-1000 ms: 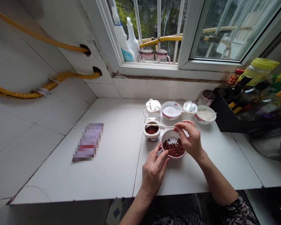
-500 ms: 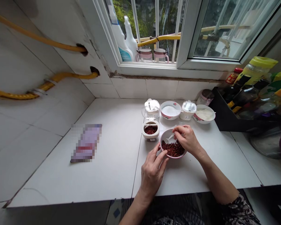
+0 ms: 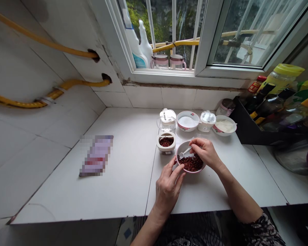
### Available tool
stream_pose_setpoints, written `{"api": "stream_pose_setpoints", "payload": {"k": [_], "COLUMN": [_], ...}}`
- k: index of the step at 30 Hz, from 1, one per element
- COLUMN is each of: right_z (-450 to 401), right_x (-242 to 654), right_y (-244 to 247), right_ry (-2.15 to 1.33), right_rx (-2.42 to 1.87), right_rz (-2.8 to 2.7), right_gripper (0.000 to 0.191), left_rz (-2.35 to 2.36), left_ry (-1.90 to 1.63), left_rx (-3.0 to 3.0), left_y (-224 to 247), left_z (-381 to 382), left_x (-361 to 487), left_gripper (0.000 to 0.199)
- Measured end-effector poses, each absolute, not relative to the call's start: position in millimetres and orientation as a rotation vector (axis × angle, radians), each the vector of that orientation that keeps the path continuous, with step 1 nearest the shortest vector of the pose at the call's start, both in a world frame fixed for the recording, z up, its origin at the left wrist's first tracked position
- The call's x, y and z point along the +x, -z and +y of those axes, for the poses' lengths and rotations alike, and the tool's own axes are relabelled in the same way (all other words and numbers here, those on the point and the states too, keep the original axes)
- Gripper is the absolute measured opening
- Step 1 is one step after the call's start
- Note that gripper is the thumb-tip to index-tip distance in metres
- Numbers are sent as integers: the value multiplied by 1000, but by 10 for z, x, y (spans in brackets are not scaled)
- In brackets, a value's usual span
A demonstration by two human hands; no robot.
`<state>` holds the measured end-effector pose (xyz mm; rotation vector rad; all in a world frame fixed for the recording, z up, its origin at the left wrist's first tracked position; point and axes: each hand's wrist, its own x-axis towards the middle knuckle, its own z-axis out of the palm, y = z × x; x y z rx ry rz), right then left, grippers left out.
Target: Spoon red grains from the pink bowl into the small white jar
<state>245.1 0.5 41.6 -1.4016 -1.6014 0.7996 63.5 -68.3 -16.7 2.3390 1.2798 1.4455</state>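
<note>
A pink-rimmed bowl on the counter holds dark red dried grains that look like Sichuan peppercorns. My left hand grips the bowl's left side, thumb and fingers at the rim. Over the bowl, my right hand pinches the handle of a small white spoon, whose tip is above the left inner wall, near the grains. Just left of the bowl stands an open spice jar with similar red grains inside. Behind that jar is another clear spice container with a white top.
Behind my hands stand a bowl of white powder or grains, a lidded spice jar and a bowl of pale contents. A black bottle box borders the right. A blurred purple packet lies left.
The spoon has shifted slightly left and up within the bowl, its tip now near the left inner wall. My left hand keeps its grip on the bowl. The view has moved slightly.
</note>
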Motion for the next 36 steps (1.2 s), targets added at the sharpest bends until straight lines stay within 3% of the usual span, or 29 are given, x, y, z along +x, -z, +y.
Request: {"api": "stream_pose_setpoints", "payload": {"k": [12, 25, 31, 36], "right_z": [20, 70, 97, 31], "right_x": [2519, 2603, 2437, 2166], "right_y": [-505, -545, -607, -589], "right_ry": [-1151, -1187, -1046, -551], "right_rx": [-1335, -1268, -1225, -1207], "right_rz": [-1303, -1170, -1158, -1512], "right_gripper": [16, 19, 20, 13], "left_rz": [1270, 1275, 1291, 1284], "left_ry": [-1439, -1423, -1409, -1409], "left_rx": [2321, 2336, 2332, 2326], "left_y": [150, 167, 179, 194], "left_z": [-683, -687, -686, -685], "left_x": [631, 631, 636, 636], "left_gripper": [24, 23, 23, 23]}}
